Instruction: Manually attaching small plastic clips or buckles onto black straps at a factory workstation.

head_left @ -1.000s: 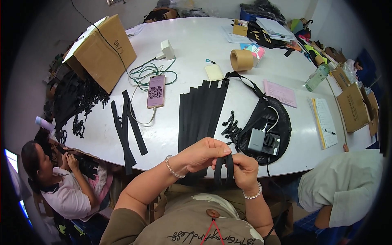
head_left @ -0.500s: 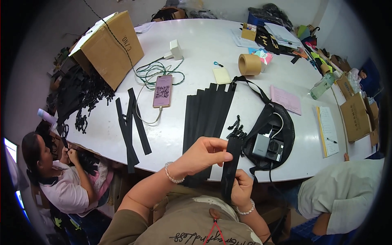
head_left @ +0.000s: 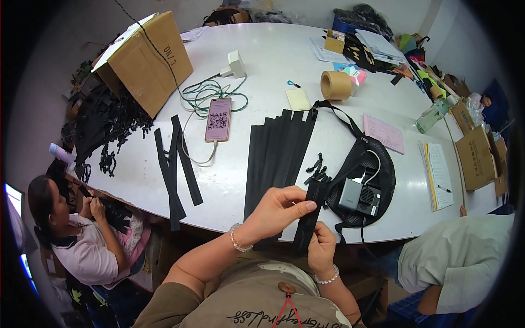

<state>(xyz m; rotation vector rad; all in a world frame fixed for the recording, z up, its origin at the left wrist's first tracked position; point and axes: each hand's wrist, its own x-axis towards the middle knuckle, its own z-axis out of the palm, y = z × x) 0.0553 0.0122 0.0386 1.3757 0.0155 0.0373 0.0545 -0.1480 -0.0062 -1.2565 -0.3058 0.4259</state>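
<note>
A long black zipper slants down in front of me at the table's near edge. Thumb and fingers of my left hand pinch its left side near the upper end. Lower down, my right hand is closed on its right edge. Just beyond the zipper's top lies a small heap of black zipper pulls. To the left, a fanned row of black zippers lies flat on the white table, partly under my left forearm. A few separate zippers lie farther left.
A black mesh bag with a grey power bank sits at right. A charging phone, coiled cable, cardboard box and tape roll stand beyond. One co-worker sits at left handling black pieces; another person is at right.
My right hand has moved slightly up along the zipper, and the zipper's lower end has swung a little left and up. My left hand keeps its pinch, slightly lower.
</note>
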